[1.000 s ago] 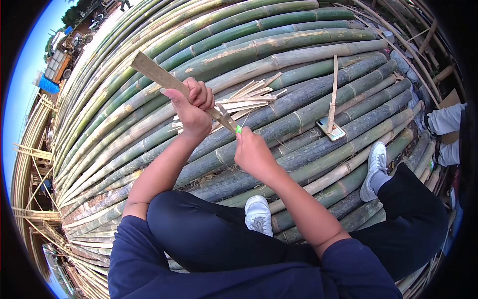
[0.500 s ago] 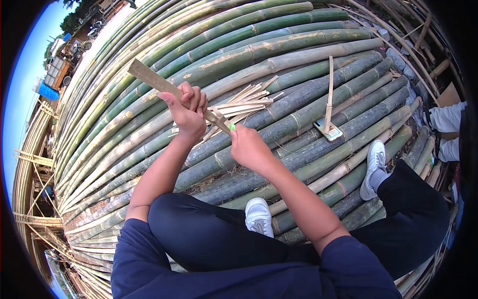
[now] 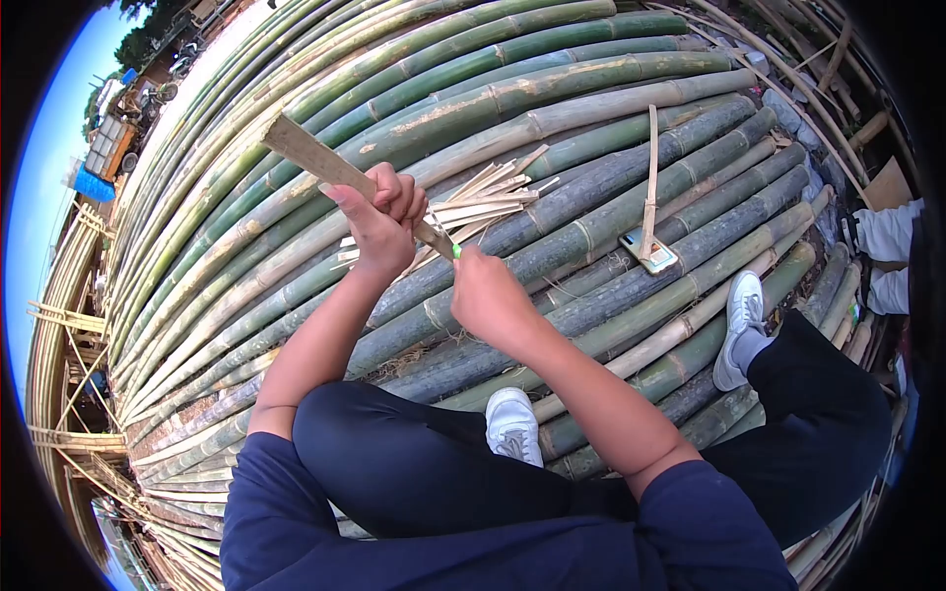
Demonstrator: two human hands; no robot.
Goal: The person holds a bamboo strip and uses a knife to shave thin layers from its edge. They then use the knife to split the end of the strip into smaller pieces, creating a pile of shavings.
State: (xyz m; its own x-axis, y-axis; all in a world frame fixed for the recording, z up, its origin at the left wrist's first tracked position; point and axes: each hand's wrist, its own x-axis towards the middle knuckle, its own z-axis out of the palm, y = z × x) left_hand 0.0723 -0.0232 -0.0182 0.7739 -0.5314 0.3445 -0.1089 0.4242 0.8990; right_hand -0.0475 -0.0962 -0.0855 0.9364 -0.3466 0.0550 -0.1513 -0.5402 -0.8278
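My left hand (image 3: 379, 217) is closed around a flat split bamboo strip (image 3: 315, 158), which slants from upper left down toward my other hand. At the strip's lower end my right hand (image 3: 490, 294) is closed on what looks like a small knife; a bit of its bright green handle (image 3: 456, 251) shows above the fist. The thin blade is hard to make out against the strip. Just behind my hands, a loose heap of thin pale bamboo sticks (image 3: 493, 202) lies on the poles.
Long bamboo poles (image 3: 572, 128) lie side by side under me. To the right, a phone (image 3: 658, 256) rests on them with a narrow bamboo strip (image 3: 651, 167) across it. Another person's light trouser legs (image 3: 887, 236) are at the right edge. A truck (image 3: 108, 138) stands far left.
My left hand and the bamboo strip have shifted slightly right, and my right hand slightly left and down, so the hands are closer together. The blade shows less.
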